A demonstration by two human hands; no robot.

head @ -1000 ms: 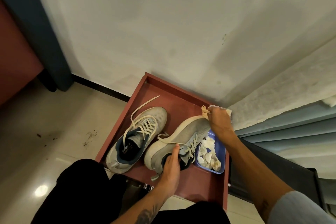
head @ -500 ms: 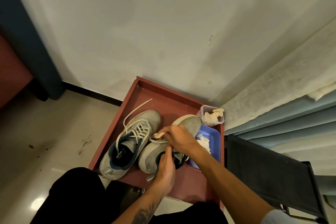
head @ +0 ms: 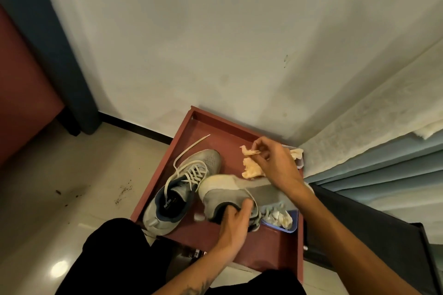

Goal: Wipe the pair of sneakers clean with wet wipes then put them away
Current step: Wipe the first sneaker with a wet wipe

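Two grey sneakers lie in a red-brown tray (head: 167, 165) on the floor. The left sneaker (head: 177, 191) rests flat with loose white laces. The right sneaker (head: 230, 191) is lifted and tipped onto its side; my left hand (head: 236, 220) grips it with fingers inside the collar. My right hand (head: 273, 163) hovers above its toe end, pinching a crumpled, dirty wet wipe (head: 251, 167). A clear tub of wipes (head: 298, 155) sits in the tray's far right corner, partly hidden by that hand.
A blue dish (head: 285, 221) with used wipes lies at the tray's right side. A white wall stands behind. Curtains and a dark chair (head: 359, 218) are to the right. Dirt specks mark the tiled floor (head: 79, 189) on the left.
My right hand went from the tub to the shoe and now lifts a wipe above it. My left hand has raised and turned the right sneaker on its side.
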